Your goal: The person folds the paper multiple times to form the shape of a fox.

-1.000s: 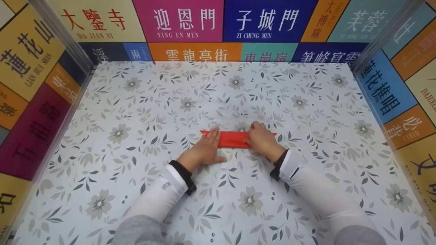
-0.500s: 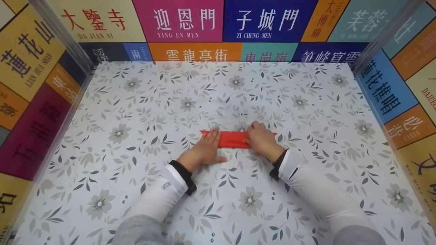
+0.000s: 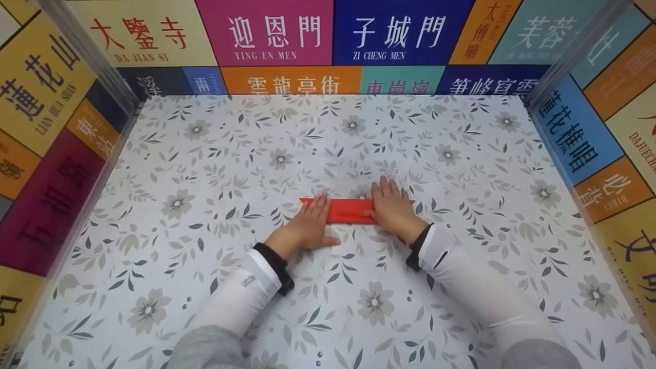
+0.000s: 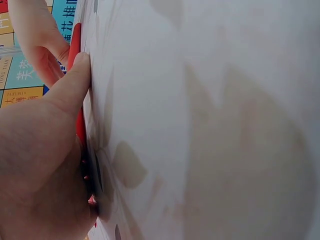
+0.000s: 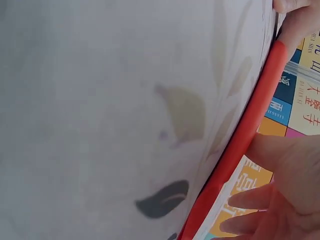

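A red folded paper strip (image 3: 350, 211) with pointed ends lies across the middle of the patterned tabletop. My left hand (image 3: 306, 223) rests on its left part, the fingers extended flat over the paper and the thumb out to the side on the table. On the right part, my right hand (image 3: 393, 207) touches the strip with its thumb while its other fingers reach straight past the far edge. Seen from the right wrist, the red strip (image 5: 250, 112) stands slightly raised along its near edge, with the right thumb (image 5: 270, 150) against it.
White tabletop covering (image 3: 246, 174) carries a grey flower and leaf print. Colourful panels with Chinese lettering (image 3: 277, 36) enclose the table at the back, left (image 3: 56, 189) and right (image 3: 579, 138).
My right hand's fingers, curled over the strip before, have straightened and spread forward. The left hand and the strip have stayed in place.
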Tool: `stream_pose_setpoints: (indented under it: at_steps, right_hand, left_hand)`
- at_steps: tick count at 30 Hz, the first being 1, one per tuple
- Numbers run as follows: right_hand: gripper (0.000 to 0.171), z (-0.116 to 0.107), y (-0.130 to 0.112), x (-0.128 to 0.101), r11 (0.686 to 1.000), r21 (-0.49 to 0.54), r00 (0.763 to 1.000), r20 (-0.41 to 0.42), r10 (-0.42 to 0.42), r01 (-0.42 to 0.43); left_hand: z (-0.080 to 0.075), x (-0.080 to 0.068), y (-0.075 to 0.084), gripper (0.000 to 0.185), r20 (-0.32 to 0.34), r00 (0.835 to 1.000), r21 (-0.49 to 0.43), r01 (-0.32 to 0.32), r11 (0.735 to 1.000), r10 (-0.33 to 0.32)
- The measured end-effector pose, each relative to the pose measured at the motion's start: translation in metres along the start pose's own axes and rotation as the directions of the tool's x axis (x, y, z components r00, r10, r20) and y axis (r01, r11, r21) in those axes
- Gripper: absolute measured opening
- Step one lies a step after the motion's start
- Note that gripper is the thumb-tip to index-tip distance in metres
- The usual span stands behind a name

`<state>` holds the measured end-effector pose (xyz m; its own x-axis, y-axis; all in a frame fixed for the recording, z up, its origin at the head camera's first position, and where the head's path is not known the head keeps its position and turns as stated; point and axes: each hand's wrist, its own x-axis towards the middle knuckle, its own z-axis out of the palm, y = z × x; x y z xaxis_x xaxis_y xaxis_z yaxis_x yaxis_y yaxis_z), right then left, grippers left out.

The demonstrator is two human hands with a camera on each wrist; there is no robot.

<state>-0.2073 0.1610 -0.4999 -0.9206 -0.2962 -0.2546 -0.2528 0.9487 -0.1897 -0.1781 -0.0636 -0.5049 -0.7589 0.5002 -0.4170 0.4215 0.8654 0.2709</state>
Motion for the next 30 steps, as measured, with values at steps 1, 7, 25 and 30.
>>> stream_pose_setpoints:
  at_steps: [1, 7, 25, 30]
  right_hand:
    - [0.080, 0.000, 0.001, 0.001, 1.000, 0.009, 1.000, 0.021, 0.013, -0.013]
    - [0.088, 0.001, 0.009, 0.001, 0.998, 0.048, 0.995, 0.088, 0.037, -0.042]
    - [0.059, -0.002, 0.000, 0.001, 0.977, -0.015, 0.977, -0.006, -0.214, 0.214]
    - [0.052, -0.003, -0.002, 0.000, 0.969, 0.007, 0.969, -0.032, -0.245, 0.245]
  left_hand:
    - [0.000, 0.000, 0.000, 0.104, 0.001, 1.000, -0.001, 0.003, 1.000, -0.003]
    - [0.001, -0.001, 0.000, 0.103, 0.003, 1.000, -0.013, 0.005, 1.000, -0.005]
    - [0.002, 0.000, 0.000, 0.104, 0.005, 1.000, -0.015, 0.008, 1.000, -0.008]
    - [0.000, 0.000, 0.000, 0.103, 0.004, 1.000, -0.019, 0.009, 1.000, -0.009]
